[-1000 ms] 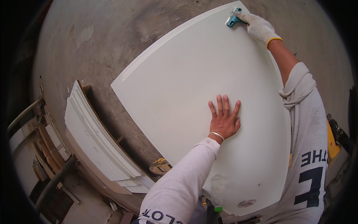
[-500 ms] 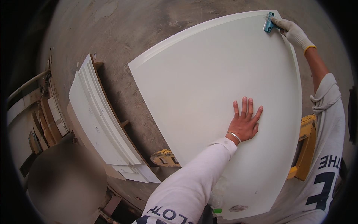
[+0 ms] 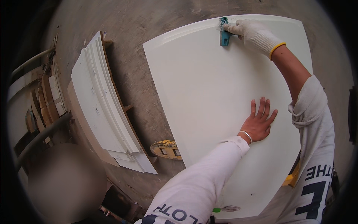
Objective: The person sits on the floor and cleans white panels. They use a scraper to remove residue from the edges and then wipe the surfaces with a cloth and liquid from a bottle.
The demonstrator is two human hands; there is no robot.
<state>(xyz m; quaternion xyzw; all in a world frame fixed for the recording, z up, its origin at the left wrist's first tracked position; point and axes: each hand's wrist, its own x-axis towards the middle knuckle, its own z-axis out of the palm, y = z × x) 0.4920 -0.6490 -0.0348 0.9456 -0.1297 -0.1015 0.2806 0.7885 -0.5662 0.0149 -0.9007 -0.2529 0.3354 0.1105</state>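
Observation:
A large white panel [image 3: 209,93] lies in front of me with a raised strip along its far edge. My left hand [image 3: 258,121], bare with a silvery bracelet at the wrist, rests flat on it right of the middle, fingers spread. At the panel's far edge, my right hand [image 3: 257,34], in a white knit glove with a yellow cuff, is closed round the handle of a teal scraper [image 3: 225,33]. Pale shavings cling to the scraper's head, which lies across the raised strip. Its blade is hidden from view.
Left of the panel, a stack of white boards [image 3: 100,93] lies on the concrete floor [image 3: 136,74]. Yellow supports [image 3: 166,149] show under the panel. Brown and white offcuts [image 3: 44,100] lean at far left. A blurred round patch covers the lower left.
My right hand has drawn the scraper leftward along the panel's far edge, from near the right corner towards the middle. My left hand stays flat on the panel. The view has shifted slightly.

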